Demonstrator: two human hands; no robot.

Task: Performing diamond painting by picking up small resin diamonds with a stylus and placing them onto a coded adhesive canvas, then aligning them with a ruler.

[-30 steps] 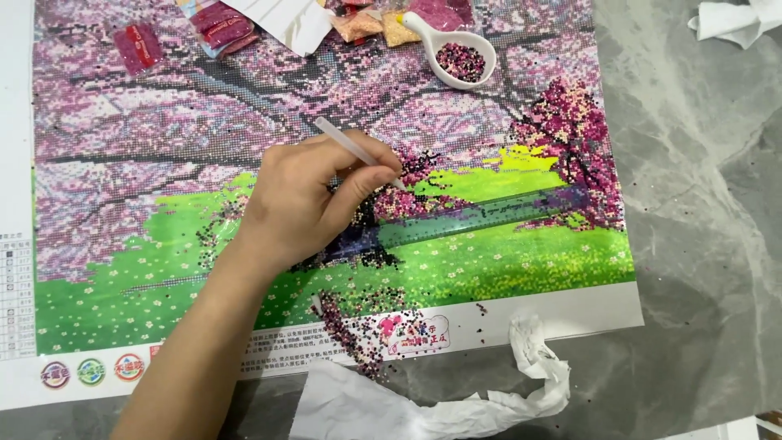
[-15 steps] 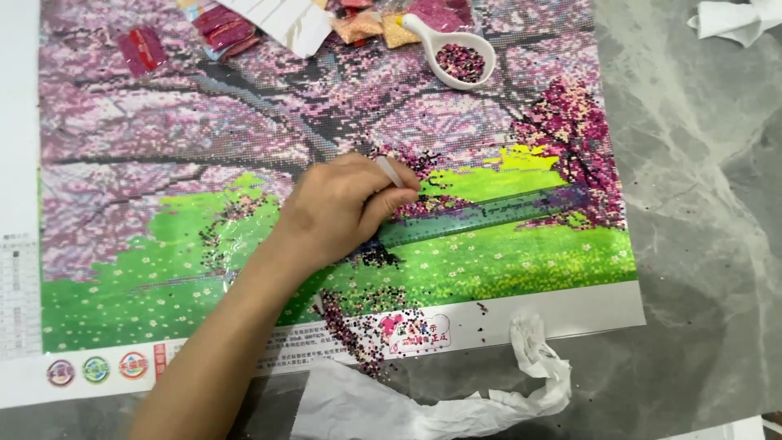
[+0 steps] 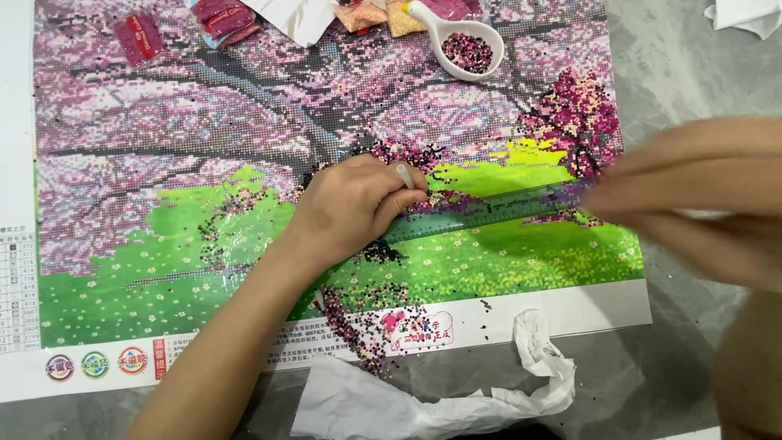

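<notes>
While a crumpled strip of white paper (image 3: 456, 399) lies nearest on the grey table (image 3: 692, 98), the left hand (image 3: 354, 204) reaches in from the lower left, forearm slanting up across the white border of the canvas (image 3: 244, 122), knuckles up and fingers curled shut around a thin white pen (image 3: 403, 175), whose end shows above the fingers while its tip is hidden. It rests on the green lawn part of the picture, just left of a clear ruler (image 3: 489, 213) lying across the grass. Half a second ago only this hand was in view; now the right hand (image 3: 700, 204) has come in from the right edge, blurred, fingers stretched towards the ruler's far end, so I cannot tell its grip. It hides part of the canvas corner. Beyond, a white spoon-shaped tray (image 3: 460, 45) of dark pink beads sits near the top, with small bead bags (image 3: 220, 16) beside it.
</notes>
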